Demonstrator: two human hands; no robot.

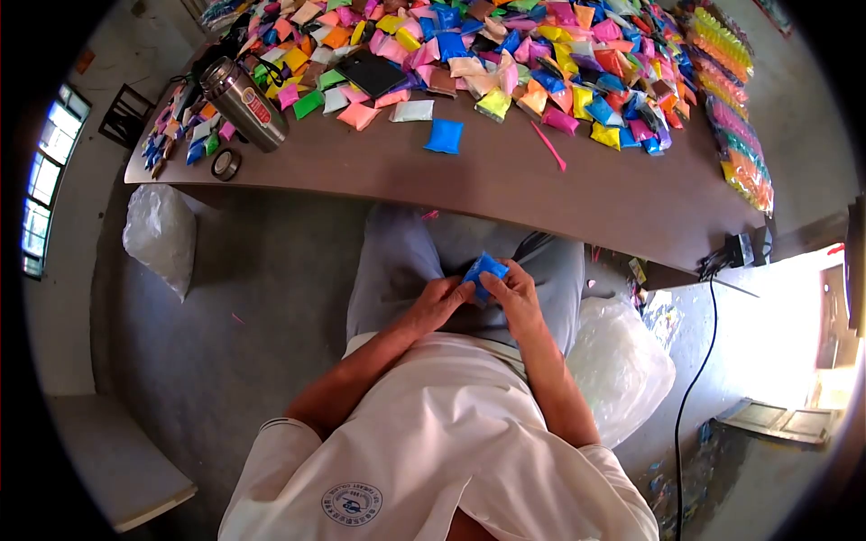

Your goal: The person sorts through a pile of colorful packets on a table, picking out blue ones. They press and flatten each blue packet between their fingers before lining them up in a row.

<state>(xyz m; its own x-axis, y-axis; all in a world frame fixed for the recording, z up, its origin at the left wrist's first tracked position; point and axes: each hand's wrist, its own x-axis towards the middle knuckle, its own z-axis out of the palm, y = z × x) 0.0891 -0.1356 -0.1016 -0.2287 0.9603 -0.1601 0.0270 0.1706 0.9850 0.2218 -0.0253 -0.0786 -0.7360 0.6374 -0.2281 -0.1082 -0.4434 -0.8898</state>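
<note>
Small, bright blue packet (486, 268) between both hands (512, 288).

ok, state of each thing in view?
Left hand: closed on held packet
Right hand: same
Held packet: off the table, seal unclear
Loose blue packet: flat, apart from pile
Packet pile: heaped, colors mixed
Steel flask: upright
Pink strip: lying loose
Right clear bag: puffed out

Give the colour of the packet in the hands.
The packet is blue, clearest in the head view.
</note>
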